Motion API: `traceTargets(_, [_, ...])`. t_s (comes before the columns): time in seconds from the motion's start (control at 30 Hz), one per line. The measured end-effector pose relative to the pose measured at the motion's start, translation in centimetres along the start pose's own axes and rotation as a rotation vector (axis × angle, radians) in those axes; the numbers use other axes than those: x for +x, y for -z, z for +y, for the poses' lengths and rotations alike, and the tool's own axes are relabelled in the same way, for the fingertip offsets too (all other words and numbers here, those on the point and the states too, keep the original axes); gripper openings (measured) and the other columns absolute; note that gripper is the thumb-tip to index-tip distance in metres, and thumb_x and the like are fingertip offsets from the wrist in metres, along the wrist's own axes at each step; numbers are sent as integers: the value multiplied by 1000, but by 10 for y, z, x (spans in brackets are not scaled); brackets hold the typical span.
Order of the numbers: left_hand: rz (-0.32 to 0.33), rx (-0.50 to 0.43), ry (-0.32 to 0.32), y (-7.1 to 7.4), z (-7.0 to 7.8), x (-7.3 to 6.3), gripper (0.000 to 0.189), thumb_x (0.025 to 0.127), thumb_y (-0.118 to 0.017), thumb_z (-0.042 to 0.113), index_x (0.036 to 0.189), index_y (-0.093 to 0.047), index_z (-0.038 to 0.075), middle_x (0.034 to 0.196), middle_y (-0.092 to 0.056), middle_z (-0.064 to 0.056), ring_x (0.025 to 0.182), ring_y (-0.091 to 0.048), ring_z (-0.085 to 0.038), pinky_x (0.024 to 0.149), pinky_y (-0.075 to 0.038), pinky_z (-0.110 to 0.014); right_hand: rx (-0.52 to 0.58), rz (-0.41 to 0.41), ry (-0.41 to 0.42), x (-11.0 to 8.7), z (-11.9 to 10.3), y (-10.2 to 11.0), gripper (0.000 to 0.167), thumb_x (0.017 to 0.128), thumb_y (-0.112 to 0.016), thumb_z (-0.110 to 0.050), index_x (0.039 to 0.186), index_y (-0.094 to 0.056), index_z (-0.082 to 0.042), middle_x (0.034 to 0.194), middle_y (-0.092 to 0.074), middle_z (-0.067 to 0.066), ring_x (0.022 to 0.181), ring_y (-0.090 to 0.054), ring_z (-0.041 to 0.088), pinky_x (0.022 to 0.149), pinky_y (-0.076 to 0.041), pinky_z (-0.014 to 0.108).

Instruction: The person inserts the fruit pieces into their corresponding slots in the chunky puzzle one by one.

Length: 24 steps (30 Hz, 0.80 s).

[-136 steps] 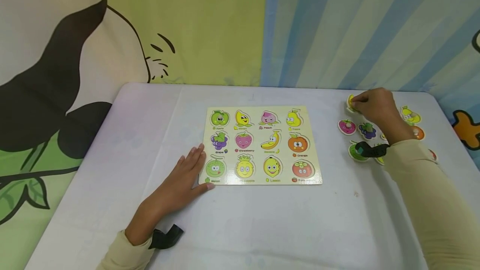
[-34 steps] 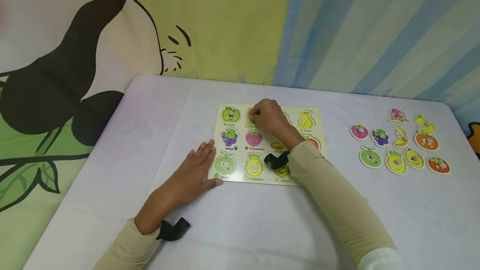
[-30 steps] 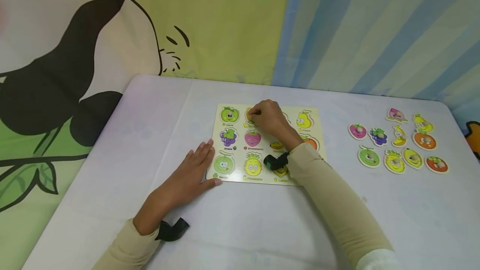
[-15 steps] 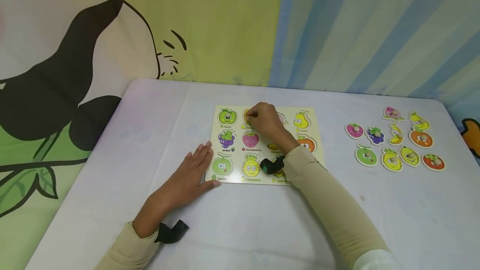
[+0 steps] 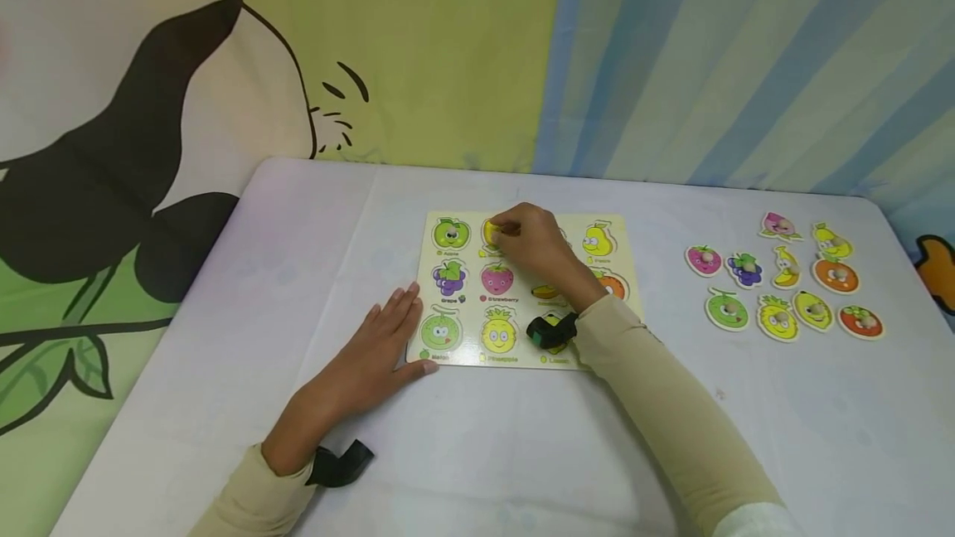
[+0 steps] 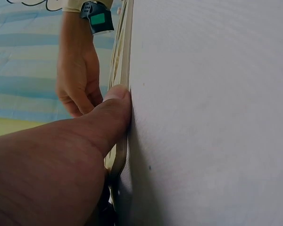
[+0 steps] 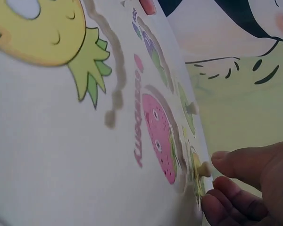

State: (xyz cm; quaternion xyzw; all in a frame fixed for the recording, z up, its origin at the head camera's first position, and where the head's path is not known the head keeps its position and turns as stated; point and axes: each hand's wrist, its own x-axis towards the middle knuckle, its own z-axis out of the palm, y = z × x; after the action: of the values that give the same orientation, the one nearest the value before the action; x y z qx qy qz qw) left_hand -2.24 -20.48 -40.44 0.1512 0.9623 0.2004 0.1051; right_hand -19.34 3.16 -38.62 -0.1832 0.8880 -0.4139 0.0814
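A cream puzzle board (image 5: pixel 472 336) printed with named fruits lies on the table. My left hand (image 5: pixel 366 365) rests flat at its left edge, fingers straight, and the thumb (image 6: pixel 111 113) lies against the front edge in the left wrist view. My right hand (image 5: pixel 540 245) is over the top row at the mango piece (image 5: pixel 488 232). In the right wrist view, the thumb and fingertips (image 7: pixel 221 155) stand apart just off the mango's wooden knob (image 7: pixel 205 168). An apple piece (image 5: pixel 451 234) with a knob sits in the top left recess. The right hand partly hides the peach and banana recesses.
Several loose knobbed fruit pieces lie at the right of the table, among them a strawberry (image 5: pixel 704 260), grapes (image 5: pixel 744 269), a melon (image 5: pixel 726 310), an orange (image 5: pixel 836 275) and a tomato (image 5: pixel 861 322). A printed curtain (image 5: pixel 418 56) hangs behind the table's back edge.
My right hand has carried the yellow mango piece from the loose pieces at right to the board's top row, and its fingers have parted from the knob. The left hand stays in place.
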Motion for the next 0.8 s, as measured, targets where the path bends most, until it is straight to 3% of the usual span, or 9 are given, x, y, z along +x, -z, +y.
traceTargets(0.33, [1,-11,3,1,2,0,93,90,-68,41,153,-17,-2,163,-3,-9,148,1,-27,117,-6,-51,80,50,-20,-17,15,39,40,92,-69,-16,131,-61,-8,124,-56,11,111,-59,29,86,-53,40])
traceTargets(0.5, [7,-11,3,1,2,0,92,90,-69,40,153,-17,-3,162,-3,-9,148,1,-27,116,-6,-52,68,119,0,-25,26,64,41,91,-70,-15,129,-62,-5,125,-58,15,111,-59,33,89,-52,43])
traceTargets(0.8, [13,-13,2,-2,1,0,93,89,-69,41,153,-17,-2,163,-3,-9,148,1,-27,116,-7,-52,17,232,-61,-40,52,99,39,91,-71,-17,127,-64,-6,123,-60,17,109,-59,33,92,-50,45])
